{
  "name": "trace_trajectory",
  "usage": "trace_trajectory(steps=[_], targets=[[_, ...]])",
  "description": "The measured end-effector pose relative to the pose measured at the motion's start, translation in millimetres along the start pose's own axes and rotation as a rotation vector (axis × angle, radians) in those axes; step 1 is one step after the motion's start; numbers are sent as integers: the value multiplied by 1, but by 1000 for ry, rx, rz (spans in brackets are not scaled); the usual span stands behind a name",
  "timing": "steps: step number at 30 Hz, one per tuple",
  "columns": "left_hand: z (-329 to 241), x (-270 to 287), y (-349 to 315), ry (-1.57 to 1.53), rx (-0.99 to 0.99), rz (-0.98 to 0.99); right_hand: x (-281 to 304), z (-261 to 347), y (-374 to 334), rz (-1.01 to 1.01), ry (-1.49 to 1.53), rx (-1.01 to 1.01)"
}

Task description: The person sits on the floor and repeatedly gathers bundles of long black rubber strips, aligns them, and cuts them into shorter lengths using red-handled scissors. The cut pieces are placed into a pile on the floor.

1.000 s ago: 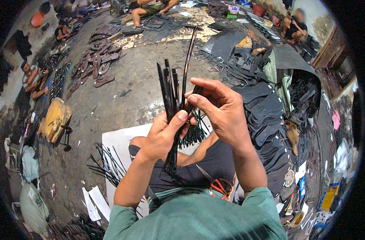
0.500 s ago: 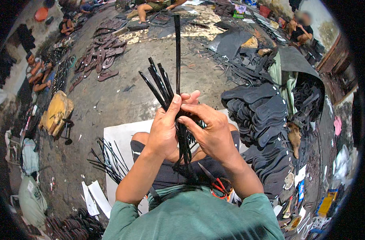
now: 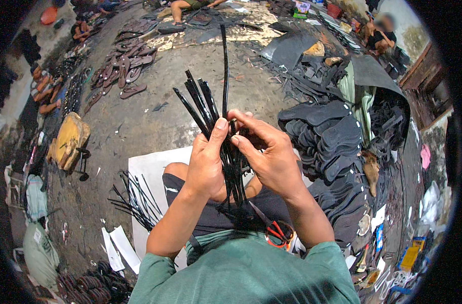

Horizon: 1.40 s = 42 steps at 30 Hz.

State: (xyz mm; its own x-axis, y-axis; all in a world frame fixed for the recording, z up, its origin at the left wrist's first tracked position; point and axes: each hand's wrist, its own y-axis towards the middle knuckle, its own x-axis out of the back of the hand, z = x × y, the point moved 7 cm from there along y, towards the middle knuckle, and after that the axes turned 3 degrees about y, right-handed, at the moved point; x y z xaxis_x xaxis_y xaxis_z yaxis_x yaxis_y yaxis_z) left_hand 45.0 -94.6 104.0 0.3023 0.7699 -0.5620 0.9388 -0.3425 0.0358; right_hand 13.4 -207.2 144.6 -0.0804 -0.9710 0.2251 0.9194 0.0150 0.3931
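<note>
Several glossy black strips, a loose bundle (image 3: pixel 206 101), held upright above the lap at mid-scene. Left hand (image 3: pixel 205 169) clamped round the bundle's middle, thumb laid along the near face. Right hand (image 3: pixel 266 152) close up on the right side, thumb and forefinger curled in at the strips; whether they pinch one, cannot tell.

Handling, by judgement: light; springy rather than limp, since the upper ends fan out to the far left without drooping. One longer strip (image 3: pixel 225 71) rises well above the rest, only slightly bowed. Sheen suggests a smooth, slippery skin; little looks breakable. Lower ends thinner, bunched, likely to snag.

Best hold: mid-length, whole bundle in the left palm; single strips by fingertip pinch near the thumb.

Near right: scissors (image 3: pixel 276 230), red-handled. Left: loose black strips (image 3: pixel 145 215) over a white sheet (image 3: pixel 144 167).
</note>
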Motion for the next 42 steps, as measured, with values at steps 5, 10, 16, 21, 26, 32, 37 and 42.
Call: trace_trajectory(steps=[5, 10, 16, 21, 26, 32, 37, 42], targets=[[1, -2, -3, -108, -38, 5, -3, -5, -1, 41, 35, -87], [6, 0, -3, -80, -69, -31, -7, -12, 2, 85, 107, -59], [9, -2, -2, -181, -43, 16, -1, -7, 6, 154, 214, -150], [14, -5, -3, 16, 97, 87, 34, 13, 15, -165, 223, -83], [10, -26, -15, 130, 135, 271, 58, 42, 40, -214, 100, 66], [5, -28, -17, 109, 150, 252, 69, 50, 44, -206, 70, 130], [2, -31, -20, 198, 141, 287, 71, 64, 53, -56, 257, 153], [3, -34, -22, 190, 176, 295, 67, 60, 48, 76, 213, -14]])
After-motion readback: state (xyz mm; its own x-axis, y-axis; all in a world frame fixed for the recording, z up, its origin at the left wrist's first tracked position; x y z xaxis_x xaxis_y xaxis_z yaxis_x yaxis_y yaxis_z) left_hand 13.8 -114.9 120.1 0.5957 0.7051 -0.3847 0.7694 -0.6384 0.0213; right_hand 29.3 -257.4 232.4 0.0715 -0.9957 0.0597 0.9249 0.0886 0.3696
